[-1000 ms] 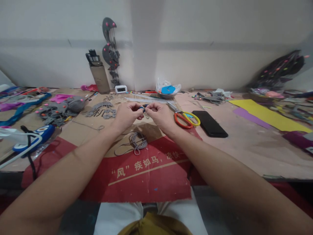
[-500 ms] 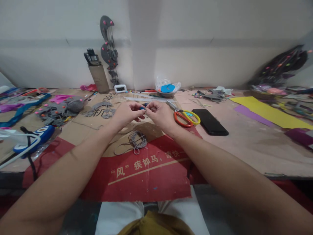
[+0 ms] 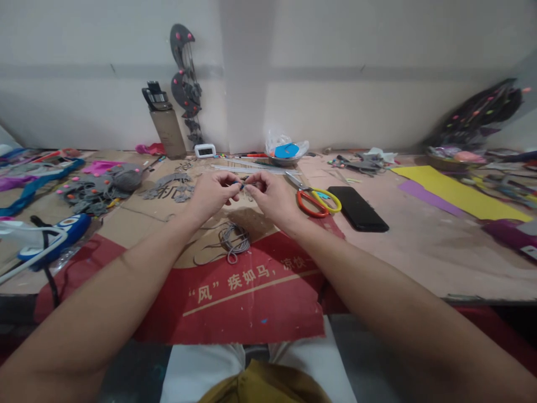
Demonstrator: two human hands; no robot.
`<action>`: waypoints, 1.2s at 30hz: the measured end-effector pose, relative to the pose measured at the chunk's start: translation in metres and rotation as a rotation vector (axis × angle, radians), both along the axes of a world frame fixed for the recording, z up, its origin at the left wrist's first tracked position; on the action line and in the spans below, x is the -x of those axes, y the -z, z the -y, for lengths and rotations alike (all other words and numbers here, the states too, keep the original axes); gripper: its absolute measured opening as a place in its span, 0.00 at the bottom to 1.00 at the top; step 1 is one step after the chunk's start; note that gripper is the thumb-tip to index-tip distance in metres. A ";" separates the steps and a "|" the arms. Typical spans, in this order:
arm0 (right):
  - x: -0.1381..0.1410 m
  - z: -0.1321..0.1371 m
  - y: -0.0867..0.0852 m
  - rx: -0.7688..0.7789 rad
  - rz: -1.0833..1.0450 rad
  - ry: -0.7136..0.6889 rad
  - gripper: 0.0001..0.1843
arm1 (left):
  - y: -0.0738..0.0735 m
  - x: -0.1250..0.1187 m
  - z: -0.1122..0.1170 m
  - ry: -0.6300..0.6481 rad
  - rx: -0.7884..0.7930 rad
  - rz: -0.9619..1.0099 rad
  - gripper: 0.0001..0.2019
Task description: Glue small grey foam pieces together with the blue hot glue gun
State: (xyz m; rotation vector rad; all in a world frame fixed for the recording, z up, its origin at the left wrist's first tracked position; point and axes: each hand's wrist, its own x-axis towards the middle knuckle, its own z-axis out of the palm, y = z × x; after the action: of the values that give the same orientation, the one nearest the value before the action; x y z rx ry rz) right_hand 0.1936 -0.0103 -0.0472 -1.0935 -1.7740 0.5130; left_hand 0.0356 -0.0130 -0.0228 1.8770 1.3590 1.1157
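Observation:
My left hand (image 3: 216, 193) and my right hand (image 3: 267, 193) meet fingertip to fingertip above the cardboard (image 3: 255, 313). Both are closed in a pinch around a small dark blue bit (image 3: 240, 183), too small and too covered by fingers to name. Below them lies a loose coil of grey cord (image 3: 235, 240), one strand trailing left. Grey felt cutouts (image 3: 178, 187) rest just left of my left hand. Beside my right hand are scissors (image 3: 312, 201) with one orange and one yellow handle, lying partly open.
A black phone (image 3: 358, 209) lies right of the scissors. Behind stand a bottle (image 3: 168, 131), a small white digital clock (image 3: 205, 150) and a bowl (image 3: 285, 161) with a blue piece. A glue gun (image 3: 54, 238) and grey felt pieces (image 3: 94, 187) are at left, yellow felt (image 3: 457, 190) at right.
Both hands stay pinched together and have shifted slightly left, the fingertips turning a little around the small piece. The whole view has moved slightly; the things on the table look unmoved.

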 end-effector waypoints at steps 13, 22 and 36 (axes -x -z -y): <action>-0.003 -0.001 -0.004 -0.003 0.044 0.045 0.06 | 0.004 0.001 -0.004 0.166 0.100 0.075 0.10; 0.000 -0.001 -0.001 -0.069 0.109 -0.044 0.07 | 0.003 0.008 -0.006 0.146 0.049 -0.027 0.09; -0.002 -0.001 -0.023 0.563 -0.371 -0.406 0.10 | -0.004 0.074 -0.042 -0.465 -0.263 -0.054 0.06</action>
State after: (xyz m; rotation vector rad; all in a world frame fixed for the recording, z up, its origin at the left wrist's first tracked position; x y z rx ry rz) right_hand 0.1954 -0.0091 -0.0243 -0.9146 -1.5506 1.4333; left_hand -0.0383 0.0285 -0.0187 1.8244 1.8140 1.5431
